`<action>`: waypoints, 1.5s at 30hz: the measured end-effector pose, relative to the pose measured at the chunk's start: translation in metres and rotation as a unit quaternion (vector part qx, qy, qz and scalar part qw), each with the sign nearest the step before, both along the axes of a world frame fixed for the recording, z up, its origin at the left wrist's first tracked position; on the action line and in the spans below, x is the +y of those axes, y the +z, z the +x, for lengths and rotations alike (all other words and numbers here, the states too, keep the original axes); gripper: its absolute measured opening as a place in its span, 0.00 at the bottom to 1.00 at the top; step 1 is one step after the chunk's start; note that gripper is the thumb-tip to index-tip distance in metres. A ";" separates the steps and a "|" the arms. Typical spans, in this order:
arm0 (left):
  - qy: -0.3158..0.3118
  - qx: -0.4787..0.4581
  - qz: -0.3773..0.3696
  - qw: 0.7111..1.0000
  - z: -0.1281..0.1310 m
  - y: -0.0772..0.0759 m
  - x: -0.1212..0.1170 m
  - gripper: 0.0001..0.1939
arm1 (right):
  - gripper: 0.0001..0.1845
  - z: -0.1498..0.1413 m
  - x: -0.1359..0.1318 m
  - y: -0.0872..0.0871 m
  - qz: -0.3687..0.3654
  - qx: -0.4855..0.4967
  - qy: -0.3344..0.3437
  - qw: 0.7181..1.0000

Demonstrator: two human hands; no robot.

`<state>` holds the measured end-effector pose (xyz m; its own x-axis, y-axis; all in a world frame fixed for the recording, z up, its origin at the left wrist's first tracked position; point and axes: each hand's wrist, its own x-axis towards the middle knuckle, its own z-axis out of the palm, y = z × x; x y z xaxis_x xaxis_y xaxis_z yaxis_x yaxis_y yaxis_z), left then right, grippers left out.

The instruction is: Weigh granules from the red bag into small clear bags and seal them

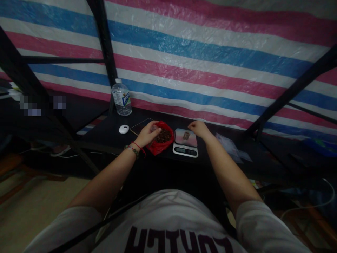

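Note:
My left hand (pixel 149 134) rests on the rim of a red plastic bag (pixel 161 144) full of small dark brown pieces (pixel 163 135); its fingers are curled over the pieces. My right hand (pixel 198 128) hovers at the far right corner of a small white digital scale (pixel 185 143), fingers bent downward in a pinch. A small brownish item (pixel 186 135) lies on the scale's shiny platform. What either hand holds is too small and dim to make out.
A water bottle (pixel 121 98) stands at the back left of the dark table (pixel 105 135), with a white mouse (pixel 123 129) and a dark flat tablet (pixel 140 125) near it. Clear plastic bags (pixel 231 147) lie to the right. A striped tarp (pixel 210 59) hangs behind.

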<state>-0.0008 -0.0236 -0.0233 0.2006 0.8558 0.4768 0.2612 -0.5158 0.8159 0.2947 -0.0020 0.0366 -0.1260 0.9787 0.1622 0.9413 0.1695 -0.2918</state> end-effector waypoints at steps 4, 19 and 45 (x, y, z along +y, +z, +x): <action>0.000 -0.010 0.022 1.000 0.007 0.002 -0.004 0.27 | 0.13 -0.013 -0.014 0.012 0.036 0.100 0.042 0.993; -0.023 0.132 0.144 0.980 0.035 0.025 -0.039 0.35 | 0.10 -0.110 -0.056 0.056 -0.076 -0.010 0.255 0.964; 0.100 -0.112 -0.022 0.988 -0.012 0.008 0.007 0.20 | 0.13 -0.122 0.011 0.007 -0.118 0.000 0.254 0.960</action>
